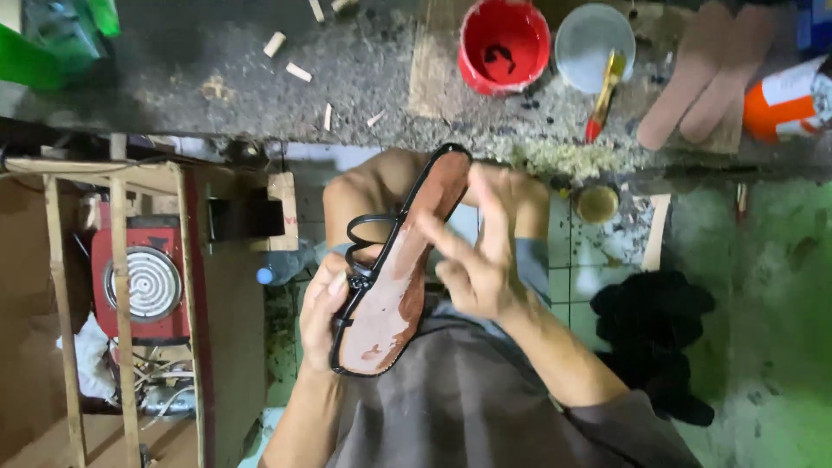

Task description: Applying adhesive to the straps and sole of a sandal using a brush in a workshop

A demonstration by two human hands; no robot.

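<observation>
The left hand (322, 314) clamps the sandal (394, 277) by its strapped edge; the right hand (477, 260) presses spread fingers (438, 232) on its brown sole.

Dim, uneven light is falling from above, brightening the far workbench (260, 78); the left side is sinking into shadow, the fingers (485, 217) are blurring slightly, and edges are softening.

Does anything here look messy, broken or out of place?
The sandal sole, held by the left hand and touched by the right hand, has a patchy, uneven wet sheen. Small wooden bits lie scattered on the grimy bench. Nothing looks broken.
</observation>
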